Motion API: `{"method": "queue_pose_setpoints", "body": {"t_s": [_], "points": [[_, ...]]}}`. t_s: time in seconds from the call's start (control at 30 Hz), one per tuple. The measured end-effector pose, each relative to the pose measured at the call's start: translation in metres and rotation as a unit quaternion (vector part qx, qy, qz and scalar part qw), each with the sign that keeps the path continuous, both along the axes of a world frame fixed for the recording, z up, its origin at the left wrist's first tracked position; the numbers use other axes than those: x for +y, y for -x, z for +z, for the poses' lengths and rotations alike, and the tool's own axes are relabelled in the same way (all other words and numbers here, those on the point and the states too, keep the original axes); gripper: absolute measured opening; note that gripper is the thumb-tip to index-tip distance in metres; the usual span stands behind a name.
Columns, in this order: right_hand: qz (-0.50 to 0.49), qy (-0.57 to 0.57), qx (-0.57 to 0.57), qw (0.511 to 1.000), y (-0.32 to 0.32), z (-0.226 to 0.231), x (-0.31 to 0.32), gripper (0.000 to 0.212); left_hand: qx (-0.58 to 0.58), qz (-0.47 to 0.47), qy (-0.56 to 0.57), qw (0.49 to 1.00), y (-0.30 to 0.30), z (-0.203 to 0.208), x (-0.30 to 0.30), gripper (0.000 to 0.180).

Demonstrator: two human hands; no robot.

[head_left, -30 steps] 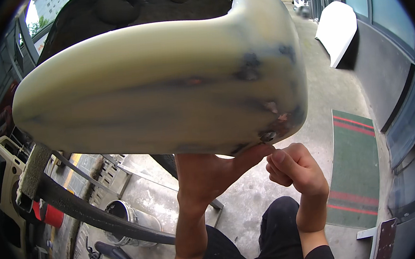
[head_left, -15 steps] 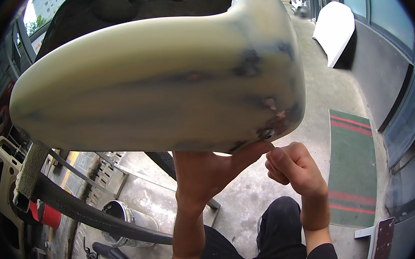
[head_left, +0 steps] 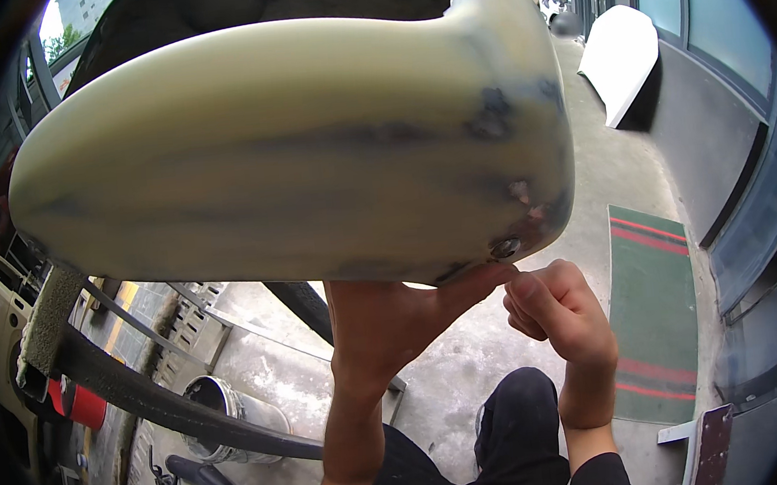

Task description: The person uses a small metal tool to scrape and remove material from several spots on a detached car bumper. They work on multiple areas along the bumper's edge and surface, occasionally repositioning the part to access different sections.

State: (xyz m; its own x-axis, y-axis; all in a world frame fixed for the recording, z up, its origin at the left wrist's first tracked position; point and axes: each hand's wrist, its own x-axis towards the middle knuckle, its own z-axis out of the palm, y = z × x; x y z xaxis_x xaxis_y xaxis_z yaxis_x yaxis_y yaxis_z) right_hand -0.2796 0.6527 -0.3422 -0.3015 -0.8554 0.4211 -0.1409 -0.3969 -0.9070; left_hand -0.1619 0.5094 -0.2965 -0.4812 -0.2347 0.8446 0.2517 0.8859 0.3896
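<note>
A large, hollow, rounded vehicle body part [head_left: 279, 150] fills the upper middle, matt beige with dark, smoky patches, like a sanded surface. Its lower right corner has a reddish worn spot and a small round metal piece [head_left: 505, 248]. From below, my left hand [head_left: 382, 322] grips its bottom edge; the thumb stretches right along that edge, and the fingers are hidden behind the part. My right hand [head_left: 556, 311] is closed just below the corner, against the tip of the left thumb. Whatever its fingers pinch, if anything, is hidden.
A padded stand [head_left: 49, 323] with a dark curved bar [head_left: 182, 413] supports the left end. On the ground are a dirty bucket [head_left: 261, 424], a red container [head_left: 79, 403] and a green mat [head_left: 653, 312]. A white panel [head_left: 620, 60] leans on the right wall.
The body part has shifted slightly, its dark patch and metal piece now a little farther right. Both hands keep nearly the same pose, the right one moving slightly right.
</note>
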Motion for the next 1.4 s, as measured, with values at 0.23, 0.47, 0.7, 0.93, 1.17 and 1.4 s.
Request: {"method": "queue_pose_setpoints", "body": {"t_s": [0.23,0.47,0.7,0.93,1.17,1.4], "points": [[0.042,0.006,-0.073,0.996,0.010,-0.005,0.009,0.053,0.007,-0.016,-0.045,0.999,0.009,-0.004,0.005,0.046],[0.006,-0.030,0.034,0.999,0.007,0.009,0.006,0.052,-0.018,0.029,-0.012,0.999,-0.006,0.002,0.002,0.053],[-0.025,-0.097,0.137,0.985,0.016,0.036,0.016,0.053,-0.019,0.012,-0.026,0.999,-0.001,-0.001,-0.001,0.054],[0.003,-0.092,0.065,0.994,0.019,0.017,0.017,0.052,-0.007,-0.029,-0.058,0.998,0.010,-0.010,0.000,0.051],[0.044,-0.058,-0.075,0.995,-0.002,0.003,0.007,0.051,0.003,-0.032,-0.055,0.998,0.003,-0.006,0.001,0.051],[0.109,0.057,-0.207,0.971,-0.026,-0.021,-0.009,0.046,-0.018,0.015,0.015,1.000,-0.004,-0.004,0.001,0.053]]}}
